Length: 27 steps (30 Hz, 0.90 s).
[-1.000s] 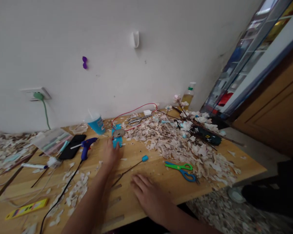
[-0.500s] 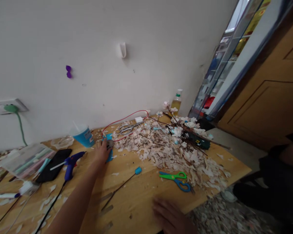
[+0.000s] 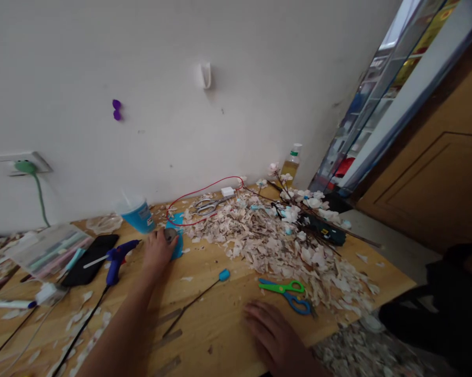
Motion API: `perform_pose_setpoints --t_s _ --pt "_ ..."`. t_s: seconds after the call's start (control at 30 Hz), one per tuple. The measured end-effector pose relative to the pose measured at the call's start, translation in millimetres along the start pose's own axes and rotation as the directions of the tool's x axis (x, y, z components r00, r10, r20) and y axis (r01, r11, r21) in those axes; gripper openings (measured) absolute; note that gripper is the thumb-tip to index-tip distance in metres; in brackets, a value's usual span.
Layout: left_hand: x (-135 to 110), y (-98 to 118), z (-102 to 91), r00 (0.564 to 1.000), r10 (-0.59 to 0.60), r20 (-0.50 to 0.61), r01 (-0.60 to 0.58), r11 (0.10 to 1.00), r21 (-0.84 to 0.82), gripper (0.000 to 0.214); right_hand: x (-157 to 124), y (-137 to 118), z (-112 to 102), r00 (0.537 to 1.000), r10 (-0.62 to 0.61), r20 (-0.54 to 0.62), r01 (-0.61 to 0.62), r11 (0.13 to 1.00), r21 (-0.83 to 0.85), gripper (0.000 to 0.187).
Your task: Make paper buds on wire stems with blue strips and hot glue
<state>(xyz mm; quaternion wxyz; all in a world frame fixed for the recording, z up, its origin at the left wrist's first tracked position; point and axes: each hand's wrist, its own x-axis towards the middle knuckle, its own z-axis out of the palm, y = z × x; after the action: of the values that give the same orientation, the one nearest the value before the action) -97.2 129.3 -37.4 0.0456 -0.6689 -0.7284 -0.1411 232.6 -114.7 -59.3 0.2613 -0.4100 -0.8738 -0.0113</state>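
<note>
My left hand (image 3: 157,250) is at the left-middle of the wooden table, its fingers curled at the side of a round grey thing (image 3: 170,235) that looks like a small roll. Under that lies a piece of blue paper (image 3: 176,251), partly covered. My right hand (image 3: 273,331) rests on the tabletop near the front edge, fingers stretched out, holding nothing. Just beyond it are green and blue scissors (image 3: 285,289). Between my hands lies a thin dark twig (image 3: 200,297) tipped with a blue bud (image 3: 223,275).
A heap of pale petals (image 3: 259,235) covers the back right, beside a blossom branch (image 3: 298,204) and a bottle (image 3: 289,168). Left are a blue cup (image 3: 139,217), a glue gun (image 3: 116,259), a black phone (image 3: 90,262) and a pen box (image 3: 49,250). Metal scissors (image 3: 206,206) lie behind.
My left hand has shifted slightly left with the round grey thing, showing more blue paper. My right hand has settled from a blur. The whole view has turned slightly.
</note>
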Motion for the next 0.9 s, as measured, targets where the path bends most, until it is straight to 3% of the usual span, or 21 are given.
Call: perform_pose_setpoints --t_s 0.17,0.33,0.47,0.57,0.67,0.77,0.9 --pt "-1.3 -5.2 -0.1 0.999 0.044 0.023 -0.045 0.998 0.045 0.062 7.8 -3.0 8.7 0.982 0.185 -0.027 -0.183 0.982 0.052 0.044" --pt "-7.8 0.9 -5.6 0.996 0.084 -0.029 -0.084 0.996 -0.017 0.062 6.7 -4.0 10.0 0.979 0.203 -0.025 -0.199 0.974 0.108 0.045" --pt "-62.7 23.7 -23.1 0.970 0.232 -0.070 -0.240 0.958 -0.159 0.043 2.7 -4.0 11.8 0.972 0.227 -0.054 -0.221 0.970 0.102 0.044" --pt "-123.4 42.5 -34.3 0.923 0.377 0.070 -0.345 0.895 -0.282 0.033 1.6 -5.4 12.0 0.974 0.218 -0.056 -0.210 0.970 0.120 0.043" --pt "-167.1 52.6 -39.4 0.919 0.355 0.174 -0.292 0.906 -0.307 0.030 5.4 -7.6 10.3 0.976 0.211 -0.062 -0.200 0.968 0.150 0.044" --pt "-180.5 51.5 -38.7 0.919 0.319 0.230 -0.234 0.914 -0.333 0.033 14.3 -9.0 7.3 0.979 0.199 -0.051 -0.186 0.965 0.183 0.046" --pt "-172.4 42.5 -34.5 0.926 0.308 0.216 -0.196 0.885 -0.422 0.032 27.9 -10.3 2.3 0.979 0.203 -0.016 -0.194 0.952 0.237 0.044"
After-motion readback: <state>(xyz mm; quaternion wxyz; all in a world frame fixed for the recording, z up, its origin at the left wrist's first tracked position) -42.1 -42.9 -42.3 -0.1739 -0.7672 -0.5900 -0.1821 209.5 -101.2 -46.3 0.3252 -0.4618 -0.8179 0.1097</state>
